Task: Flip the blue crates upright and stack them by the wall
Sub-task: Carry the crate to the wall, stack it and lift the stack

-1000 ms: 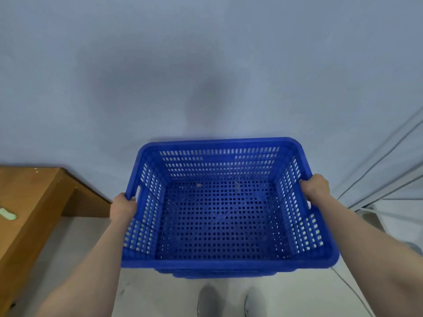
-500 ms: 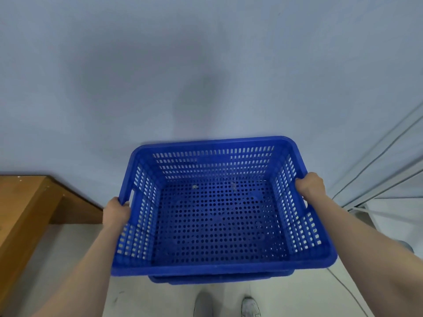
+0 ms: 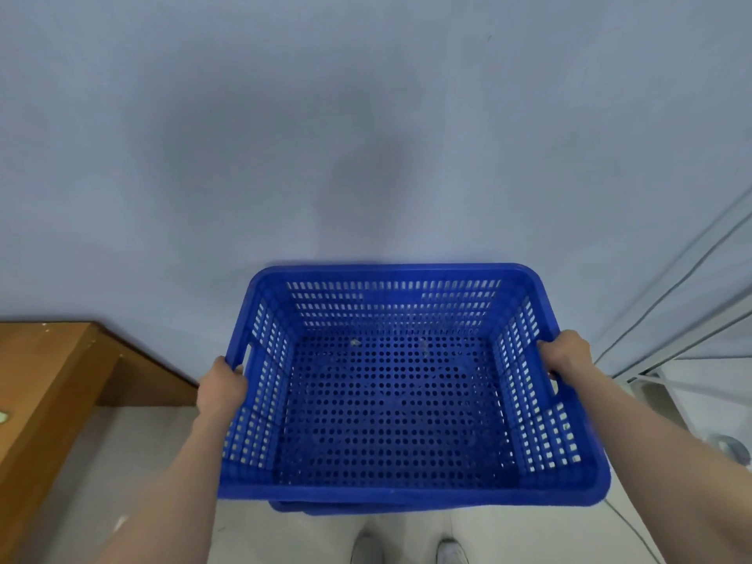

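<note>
Head view: upright blue crate (image 3: 390,400) at 6 o'clock, close to wall (image 3: 366,136). Left hand (image 3: 221,386) at 9 and right hand (image 3: 565,356) at 3 clench its side rims, keeping it level, probably for nesting onto the crate below (image 3: 325,507).

A wooden counter, cables and shoes around a pale floor

A brown wooden counter (image 3: 44,372) fills the left edge, its far end meeting the wall, with a small pale green object (image 3: 3,417) lying at its left border, too cut off to identify. Thin cables (image 3: 687,270) and a pale rail run diagonally down the far right. A white frame (image 3: 667,384) stands low on the right beside a grey rounded object (image 3: 732,447). Two grey shoes (image 3: 447,551) show near the bottom on the light floor (image 3: 134,453).
</note>
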